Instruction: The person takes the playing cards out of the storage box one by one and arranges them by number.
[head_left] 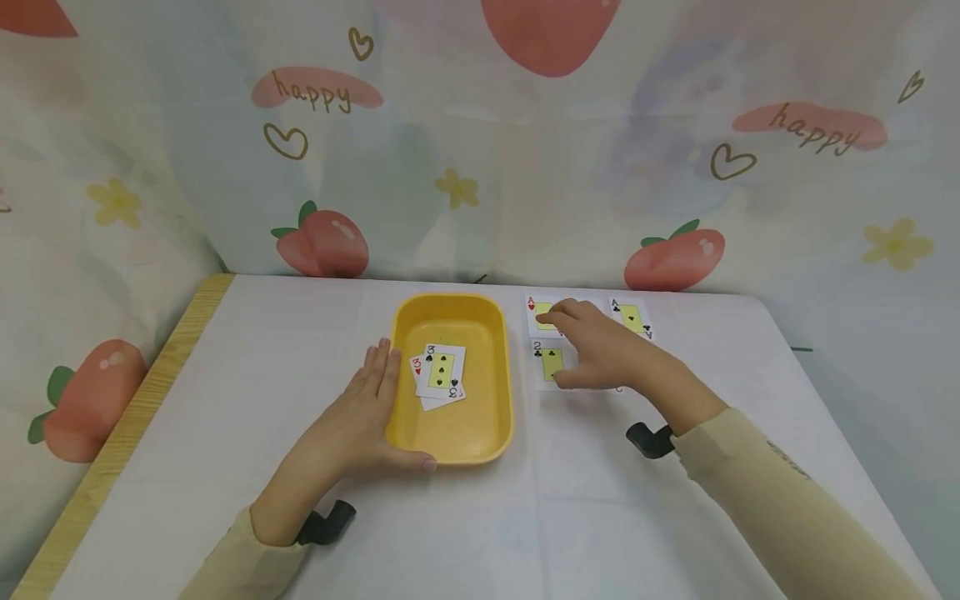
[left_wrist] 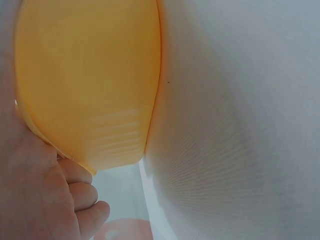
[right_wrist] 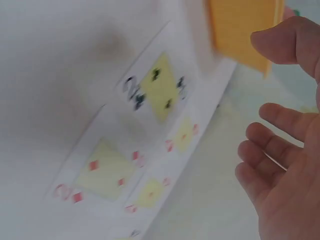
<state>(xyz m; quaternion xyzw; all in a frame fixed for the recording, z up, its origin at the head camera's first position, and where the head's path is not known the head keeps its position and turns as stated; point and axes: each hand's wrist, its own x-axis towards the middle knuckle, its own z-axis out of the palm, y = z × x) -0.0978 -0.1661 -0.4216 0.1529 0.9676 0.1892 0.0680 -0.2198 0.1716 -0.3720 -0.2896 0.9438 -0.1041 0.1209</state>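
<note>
A yellow tray [head_left: 453,437] stands on the white cloth, with a three of spades [head_left: 441,371] lying over a red three [head_left: 417,368] in it. My left hand [head_left: 348,417] rests along the tray's left rim, fingers straight and thumb at the near corner. My right hand [head_left: 603,346] hovers over several face-up cards, fingers spread and nothing held. Around it lie an ace of hearts [head_left: 533,319], a two of clubs [head_left: 552,364] and an ace of clubs [head_left: 632,317]. A two of diamonds [right_wrist: 102,170] shows in the right wrist view but is mostly hidden by that hand in the head view.
Behind the table hangs a patterned curtain [head_left: 525,167] that meets its far edge. A strip of wooden tabletop [head_left: 112,433] shows beyond the cloth on the left. Black wrist mounts [head_left: 650,440] stick out below both wrists.
</note>
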